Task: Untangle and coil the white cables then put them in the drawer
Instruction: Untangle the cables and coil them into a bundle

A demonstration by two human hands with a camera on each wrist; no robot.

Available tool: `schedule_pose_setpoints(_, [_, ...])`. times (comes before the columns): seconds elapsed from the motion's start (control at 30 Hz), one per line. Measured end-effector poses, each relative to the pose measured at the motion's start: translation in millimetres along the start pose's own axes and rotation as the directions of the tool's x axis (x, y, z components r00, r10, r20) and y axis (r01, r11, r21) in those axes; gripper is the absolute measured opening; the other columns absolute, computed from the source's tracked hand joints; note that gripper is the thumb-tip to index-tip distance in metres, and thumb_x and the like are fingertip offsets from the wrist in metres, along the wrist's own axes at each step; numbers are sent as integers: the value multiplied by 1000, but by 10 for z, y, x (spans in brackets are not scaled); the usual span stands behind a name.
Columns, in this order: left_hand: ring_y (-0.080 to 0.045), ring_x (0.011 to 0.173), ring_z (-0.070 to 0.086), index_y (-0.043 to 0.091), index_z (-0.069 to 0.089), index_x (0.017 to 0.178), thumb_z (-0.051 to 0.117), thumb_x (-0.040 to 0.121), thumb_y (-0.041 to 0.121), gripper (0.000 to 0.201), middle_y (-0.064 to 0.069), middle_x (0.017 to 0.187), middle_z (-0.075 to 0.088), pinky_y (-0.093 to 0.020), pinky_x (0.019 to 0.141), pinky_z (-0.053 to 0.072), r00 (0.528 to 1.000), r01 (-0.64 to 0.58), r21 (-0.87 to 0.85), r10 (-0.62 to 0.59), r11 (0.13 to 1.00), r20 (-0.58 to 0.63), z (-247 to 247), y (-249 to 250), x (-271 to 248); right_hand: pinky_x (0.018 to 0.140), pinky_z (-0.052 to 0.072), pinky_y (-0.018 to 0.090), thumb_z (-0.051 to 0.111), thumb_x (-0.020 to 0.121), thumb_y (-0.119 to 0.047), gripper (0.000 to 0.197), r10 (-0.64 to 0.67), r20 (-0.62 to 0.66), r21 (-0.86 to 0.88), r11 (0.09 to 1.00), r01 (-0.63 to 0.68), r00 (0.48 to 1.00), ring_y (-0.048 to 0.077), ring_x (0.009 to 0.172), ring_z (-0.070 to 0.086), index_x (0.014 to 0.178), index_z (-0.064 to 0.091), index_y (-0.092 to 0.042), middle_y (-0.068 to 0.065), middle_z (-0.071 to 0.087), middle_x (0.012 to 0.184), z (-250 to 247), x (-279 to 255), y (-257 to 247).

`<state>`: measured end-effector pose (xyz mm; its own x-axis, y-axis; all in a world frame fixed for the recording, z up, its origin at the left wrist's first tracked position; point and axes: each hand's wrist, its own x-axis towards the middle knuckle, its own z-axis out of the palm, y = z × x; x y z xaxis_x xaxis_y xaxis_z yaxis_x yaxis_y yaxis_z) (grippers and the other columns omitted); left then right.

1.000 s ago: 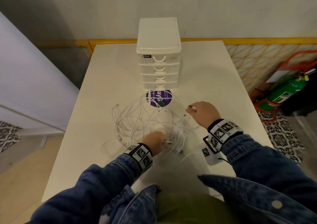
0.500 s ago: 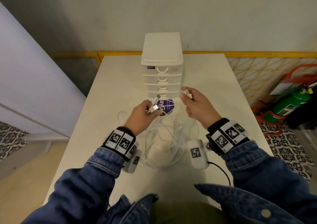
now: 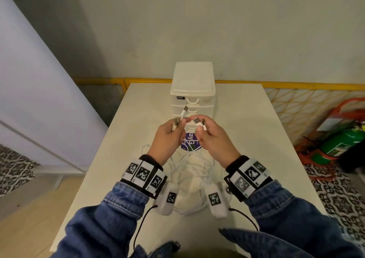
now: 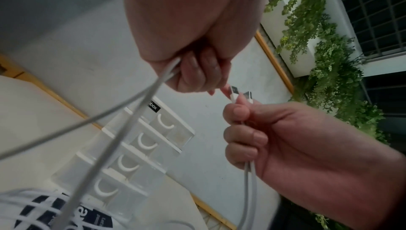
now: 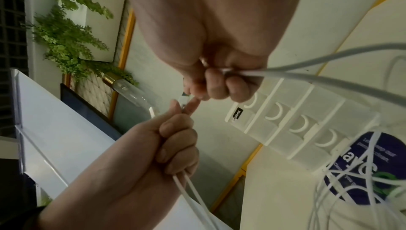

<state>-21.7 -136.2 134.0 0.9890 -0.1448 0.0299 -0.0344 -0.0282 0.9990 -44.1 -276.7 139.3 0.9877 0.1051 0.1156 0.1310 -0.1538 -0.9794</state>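
Observation:
Both hands are raised close together in front of the white drawer unit (image 3: 192, 92), whose drawers are all closed. My left hand (image 3: 180, 123) grips two white cable ends, one USB plug (image 3: 185, 110) sticking up above the fingers. My right hand (image 3: 200, 128) pinches two more plug ends (image 3: 198, 121). From both fists the strands hang down to the tangled white cables (image 3: 189, 171) on the table (image 3: 138, 119). The left wrist view shows the left hand (image 4: 197, 75) curled round two strands and the right hand (image 4: 243, 112) holding plugs (image 4: 236, 93). In the right wrist view, the right hand (image 5: 217, 88) clamps its cables.
A round purple sticker (image 3: 190, 142) lies on the table between the drawer unit and the tangle, crossed by cable loops. A green fire extinguisher (image 3: 343, 141) in an orange stand sits on the floor to the right. A yellow rail (image 3: 296, 85) runs behind the table.
Both hands rose from the table with cable ends and came together in front of the drawers. The strands now hang from the fists instead of lying flat.

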Motion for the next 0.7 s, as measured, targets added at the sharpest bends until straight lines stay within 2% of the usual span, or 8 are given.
schedule_pose_setpoints(0.07, [-3, 39, 32, 12, 62, 110, 45, 98, 24, 24, 13, 44, 41, -17, 43, 28, 1000, 23, -6, -23, 1000, 9, 18, -8, -11, 52, 31, 14, 41, 92, -5, 36, 62, -26, 45, 997, -61, 998, 1, 47, 40, 120, 55, -23, -21, 52, 53, 1, 0, 28])
schedule_pose_setpoints(0.13, [-4, 40, 31, 14, 61, 110, 48, 97, 26, 23, 13, 45, 40, -18, 43, 27, 1000, 14, -15, -14, 1000, 2, 43, 7, -28, 54, 26, 21, 42, 85, -6, 42, 139, -24, 145, 980, -134, 990, 5, 51, 34, 118, 57, -28, -8, 43, 58, -2, -1, 42])
schedule_pose_setpoints(0.17, [-5, 41, 31, 15, 61, 109, 49, 96, 26, 21, 12, 46, 39, -18, 42, 27, 1000, 2, -16, -2, 1000, -1, 54, 23, -42, 54, 26, 23, 42, 85, -7, 42, 144, -17, 168, 976, -139, 989, 9, 53, 32, 117, 57, -30, 3, 38, 65, -3, -8, 43])
schedule_pose_setpoints(0.23, [-7, 43, 31, 16, 60, 103, 49, 96, 27, 17, 7, 49, 38, -18, 43, 28, 1000, -4, -11, 4, 1000, 1, 69, 10, -38, 55, 31, 21, 40, 91, -10, 34, 93, -14, 127, 988, -90, 996, 9, 56, 33, 118, 54, -26, 7, 37, 71, 0, -24, 44])
schedule_pose_setpoints(0.37, [-7, 46, 40, 11, 56, 90, 43, 99, 19, 18, 4, 56, 48, -21, 50, 33, 999, 3, 50, -5, 999, 40, 120, -51, -24, 61, 41, 23, 38, 96, -10, 26, 34, -55, 17, 999, -33, 998, 8, 56, 43, 118, 51, -13, -2, 51, 71, 8, -44, 95])
schedule_pose_setpoints(0.47, [-2, 45, 47, 7, 57, 104, 38, 98, 5, 20, 0, 65, 52, -15, 47, 37, 997, 61, 27, -62, 998, 49, 184, -39, -36, 60, 44, 21, 43, 94, -7, 28, 14, -106, -5, 1000, -15, 994, 7, 54, 46, 116, 56, -18, -3, 54, 68, -8, -61, 129])
schedule_pose_setpoints(0.6, [-4, 42, 32, 19, 64, 97, 36, 92, -2, 35, -1, 56, 35, -13, 40, 29, 996, 86, -56, -85, 995, 15, 217, -35, -41, 55, 43, 14, 52, 90, -9, 28, -7, -160, -48, 999, -1, 987, 2, 48, 47, 116, 61, -17, -4, 51, 57, -49, -72, 162])
schedule_pose_setpoints(0.7, [-6, 43, 28, 17, 66, 98, 39, 93, 8, 29, -2, 57, 30, -15, 40, 25, 996, 92, -102, -91, 990, 14, 238, -25, -37, 58, 40, 8, 53, 90, -8, 32, -26, -188, -61, 998, 15, 982, -1, 51, 50, 120, 59, -16, -13, 53, 60, -62, -81, 176])
